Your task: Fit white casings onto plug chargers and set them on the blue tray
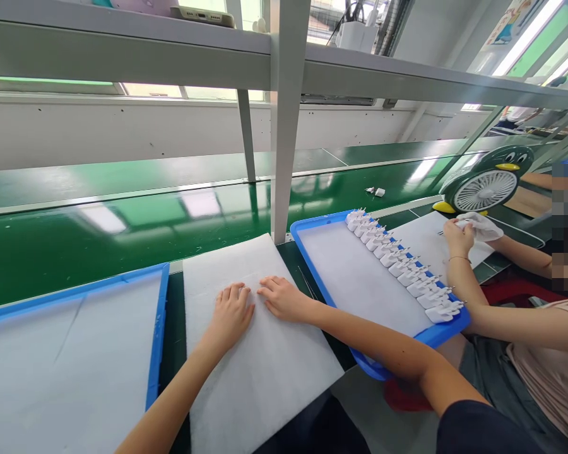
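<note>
A white foam sheet (pixel 246 378) covers the bench in front of me. My left hand (pixel 230 313) lies palm down on it, fingers stretched out. Close beside it, my right hand (pixel 284 299) also rests flat on the sheet with its fingers apart. Neither hand holds anything. Just right of my right hand, a thin dark pointed tool, perhaps tweezers (pixel 307 282), lies by the sheet's edge.
Blue-rimmed trays stand left (pixel 157 334) and right (pixel 315 277); the right one bears a row of small white parts (pixel 402 265). A grey post (pixel 284 126) rises ahead. At right, a co-worker's hands (pixel 460 236) hold white material near a penguin-shaped fan (pixel 487 180).
</note>
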Available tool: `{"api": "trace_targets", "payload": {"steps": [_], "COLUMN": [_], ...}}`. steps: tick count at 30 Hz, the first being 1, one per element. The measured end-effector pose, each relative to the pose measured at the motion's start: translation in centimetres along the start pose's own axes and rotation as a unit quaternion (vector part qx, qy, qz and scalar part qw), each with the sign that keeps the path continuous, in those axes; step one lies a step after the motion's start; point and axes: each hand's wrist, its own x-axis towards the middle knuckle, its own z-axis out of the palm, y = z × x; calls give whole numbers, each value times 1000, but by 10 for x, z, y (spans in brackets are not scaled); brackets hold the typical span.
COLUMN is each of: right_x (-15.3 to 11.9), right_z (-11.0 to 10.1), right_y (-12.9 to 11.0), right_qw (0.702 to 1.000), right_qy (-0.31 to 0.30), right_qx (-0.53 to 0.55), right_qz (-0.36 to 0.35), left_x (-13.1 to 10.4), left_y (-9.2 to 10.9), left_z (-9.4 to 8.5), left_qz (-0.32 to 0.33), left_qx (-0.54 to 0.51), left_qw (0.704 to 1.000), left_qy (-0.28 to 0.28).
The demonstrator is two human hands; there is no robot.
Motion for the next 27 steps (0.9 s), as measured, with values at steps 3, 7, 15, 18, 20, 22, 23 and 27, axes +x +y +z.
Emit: {"api": "trace_targets", "payload": {"steps": [3, 7, 15, 18, 20, 22, 23, 27], "right_x": [0, 0, -1, -1, -1, 0, 0, -1], "right_z": [0, 0, 0, 0, 1, 0, 0, 0], "right_y": [0, -1, 0, 0, 0, -1, -1, -1], "right_qw": [1000, 1000, 1000, 1000, 1000, 1000, 1000, 1000], "right_qy": [-1, -2, -2, -1, -1, -1, -1, -2], "right_qx": [1, 2, 6, 7, 8, 9, 10, 12], "right_qz": [1, 3, 3, 3, 4, 4, 5, 6], "left_x": [0, 0, 0, 0, 0, 0, 0, 0], "left_y": [0, -1, -1, -1, -1, -1, -1, -1], "left_z": [1, 3, 2, 2, 3, 3, 3, 4], "left_qz": [0, -1, 7, 8, 10, 11, 11, 10], "left_qx": [4, 11, 13, 16, 17, 17, 17, 21], "left_qw": [1000, 1000, 1000, 1000, 1000, 1000, 1000, 1000], "left_qy": [0, 0, 7, 7, 7, 8, 8, 7]}}
